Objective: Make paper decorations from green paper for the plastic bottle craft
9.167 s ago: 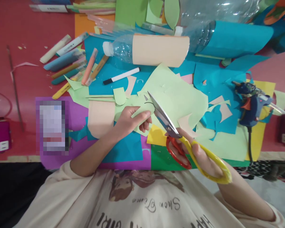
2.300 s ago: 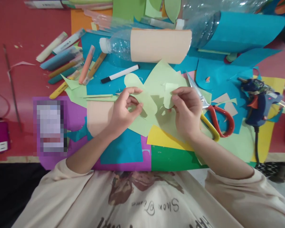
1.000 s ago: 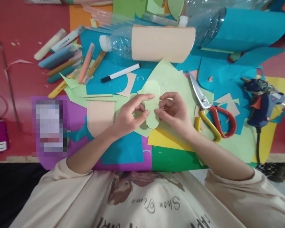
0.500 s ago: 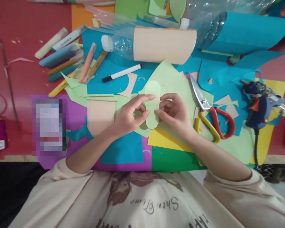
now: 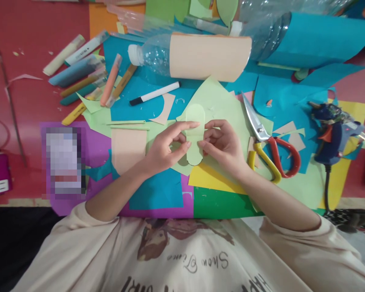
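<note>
Between my hands is a pale green paper cutout, long with rounded ends and a crease across its middle. My left hand pinches its left edge, index finger laid over the front and thumb lower down. On the opposite edge my right hand grips it with thumb and curled fingers. Behind the cutout lies a larger light green sheet. Scissors with one red and one yellow handle rest to the right of my right hand. A peach paper piece sits left of my left hand.
A plastic bottle wrapped in peach paper lies beyond my hands, with a blue-wrapped bottle at its right. Several markers are at the left, near a blurred-out phone. A blue glue gun with its cord lies at the right.
Almost nothing differs. Both hands keep the same hold on the paper cutout, and the view has shifted very slightly.
</note>
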Available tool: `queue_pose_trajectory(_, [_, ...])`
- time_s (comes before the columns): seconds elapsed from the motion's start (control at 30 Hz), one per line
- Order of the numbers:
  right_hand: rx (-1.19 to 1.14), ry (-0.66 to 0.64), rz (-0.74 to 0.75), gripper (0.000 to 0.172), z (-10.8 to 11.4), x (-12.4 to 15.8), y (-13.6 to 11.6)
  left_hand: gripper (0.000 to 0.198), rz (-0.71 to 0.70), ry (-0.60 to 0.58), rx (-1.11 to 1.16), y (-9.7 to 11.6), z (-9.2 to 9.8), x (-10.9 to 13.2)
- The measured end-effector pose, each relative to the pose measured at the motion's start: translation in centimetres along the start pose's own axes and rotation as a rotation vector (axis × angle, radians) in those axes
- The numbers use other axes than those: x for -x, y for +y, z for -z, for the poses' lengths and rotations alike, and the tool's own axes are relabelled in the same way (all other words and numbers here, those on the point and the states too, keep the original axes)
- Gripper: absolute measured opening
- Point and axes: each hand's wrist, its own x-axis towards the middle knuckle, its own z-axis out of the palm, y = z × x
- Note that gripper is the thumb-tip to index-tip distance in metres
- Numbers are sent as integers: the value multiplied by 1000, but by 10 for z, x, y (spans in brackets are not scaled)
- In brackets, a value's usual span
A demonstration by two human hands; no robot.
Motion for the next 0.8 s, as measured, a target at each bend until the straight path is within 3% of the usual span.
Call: queue_pose_trajectory(0.8, [-10,3,4,28,0,0,0,36,-10,-6,12,-1,0,0])
